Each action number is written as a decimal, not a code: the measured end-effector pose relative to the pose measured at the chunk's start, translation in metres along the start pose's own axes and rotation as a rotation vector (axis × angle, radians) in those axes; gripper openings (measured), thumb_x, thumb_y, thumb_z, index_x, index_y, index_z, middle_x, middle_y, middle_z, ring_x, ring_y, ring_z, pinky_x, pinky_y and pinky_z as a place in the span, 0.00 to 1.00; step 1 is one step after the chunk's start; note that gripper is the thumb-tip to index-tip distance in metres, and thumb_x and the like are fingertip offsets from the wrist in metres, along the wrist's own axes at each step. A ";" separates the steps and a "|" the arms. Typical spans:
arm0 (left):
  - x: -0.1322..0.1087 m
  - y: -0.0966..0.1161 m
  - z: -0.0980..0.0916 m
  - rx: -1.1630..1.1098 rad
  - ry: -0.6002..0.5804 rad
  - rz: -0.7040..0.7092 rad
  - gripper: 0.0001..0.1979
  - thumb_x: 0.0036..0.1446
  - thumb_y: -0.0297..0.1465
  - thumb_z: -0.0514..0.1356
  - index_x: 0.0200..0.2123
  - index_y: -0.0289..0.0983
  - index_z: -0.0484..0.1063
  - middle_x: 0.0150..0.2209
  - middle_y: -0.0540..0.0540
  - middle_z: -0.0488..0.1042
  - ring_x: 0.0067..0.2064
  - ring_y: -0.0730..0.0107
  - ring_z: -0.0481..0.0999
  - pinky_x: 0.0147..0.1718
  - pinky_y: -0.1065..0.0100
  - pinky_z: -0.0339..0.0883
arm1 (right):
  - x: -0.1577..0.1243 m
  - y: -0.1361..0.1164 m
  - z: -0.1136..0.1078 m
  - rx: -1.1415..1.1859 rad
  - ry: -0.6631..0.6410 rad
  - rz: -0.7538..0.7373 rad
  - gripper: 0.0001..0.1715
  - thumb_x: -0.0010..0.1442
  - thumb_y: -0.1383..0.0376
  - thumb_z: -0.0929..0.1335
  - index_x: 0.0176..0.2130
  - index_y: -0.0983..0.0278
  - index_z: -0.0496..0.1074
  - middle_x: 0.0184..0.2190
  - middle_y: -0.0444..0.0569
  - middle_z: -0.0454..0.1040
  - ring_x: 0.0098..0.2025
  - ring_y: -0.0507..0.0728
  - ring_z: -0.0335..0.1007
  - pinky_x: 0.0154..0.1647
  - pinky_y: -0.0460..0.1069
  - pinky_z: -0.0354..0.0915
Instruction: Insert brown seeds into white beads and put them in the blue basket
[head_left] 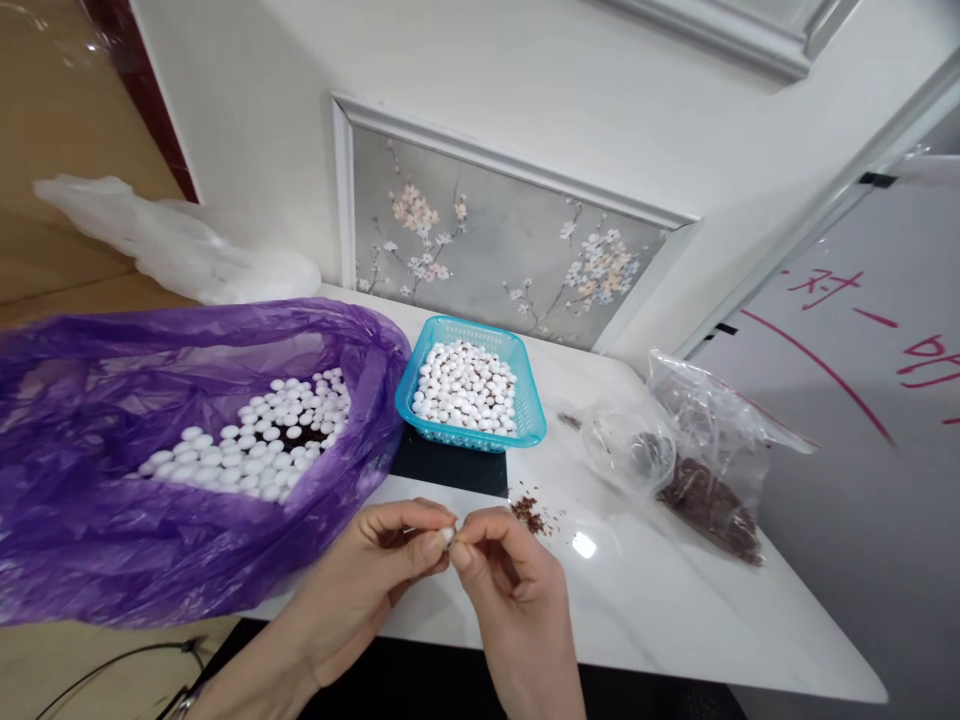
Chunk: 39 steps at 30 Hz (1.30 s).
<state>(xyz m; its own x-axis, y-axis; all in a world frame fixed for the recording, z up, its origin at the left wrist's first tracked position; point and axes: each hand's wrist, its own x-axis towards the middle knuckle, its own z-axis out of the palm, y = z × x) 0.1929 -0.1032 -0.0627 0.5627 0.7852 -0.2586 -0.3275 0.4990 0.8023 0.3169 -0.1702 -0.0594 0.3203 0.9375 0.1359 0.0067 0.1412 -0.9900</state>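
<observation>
Between the fingertips of both hands, over the table's front part, is a small white oval piece [448,536]; the fingers cover most of it. My left hand [394,560] pinches it from one side with thumb and forefinger. From the other side, the thumb and forefinger of my right hand [517,580] close on it too. Just beyond the right hand lies a small heap of reddish-brown bits [529,513]. A blue plastic basket [534,405] farther back holds many white oval pieces [465,390] with brown bits among them.
An open purple plastic bag [187,560] at left holds more white ovals [255,450] and something dark. On the right of the white table [637,600] are a clear plastic tub [626,445] and a zip bag of brown material [712,500]. A black flat piece [450,465] lies before the basket.
</observation>
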 end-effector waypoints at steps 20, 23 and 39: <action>0.003 0.000 0.002 -0.061 -0.055 -0.034 0.09 0.47 0.36 0.70 0.32 0.38 0.81 0.30 0.49 0.76 0.31 0.78 0.73 0.35 0.78 0.68 | 0.004 0.018 -0.020 0.078 0.204 0.049 0.09 0.60 0.58 0.68 0.38 0.59 0.69 0.27 0.40 0.66 0.30 0.50 0.62 0.33 0.44 0.61; 0.004 0.002 -0.001 -0.049 -0.037 -0.009 0.13 0.42 0.35 0.72 0.33 0.38 0.81 0.33 0.49 0.77 0.33 0.78 0.73 0.36 0.78 0.69 | 0.003 0.023 -0.042 -0.079 0.343 0.036 0.10 0.62 0.56 0.67 0.37 0.60 0.69 0.24 0.39 0.64 0.29 0.50 0.61 0.32 0.44 0.60; -0.001 0.002 0.003 -0.212 0.029 -0.183 0.14 0.35 0.28 0.75 0.30 0.35 0.82 0.31 0.48 0.79 0.31 0.78 0.78 0.34 0.81 0.73 | -0.002 0.054 -0.069 -0.810 0.303 -0.008 0.12 0.58 0.60 0.64 0.36 0.59 0.76 0.38 0.48 0.75 0.36 0.58 0.73 0.39 0.52 0.67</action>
<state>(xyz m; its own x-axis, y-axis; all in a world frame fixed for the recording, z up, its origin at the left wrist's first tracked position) 0.1939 -0.1036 -0.0592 0.6061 0.6835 -0.4069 -0.3752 0.6967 0.6114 0.3822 -0.1870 -0.1156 0.5551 0.7961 0.2409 0.6466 -0.2308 -0.7271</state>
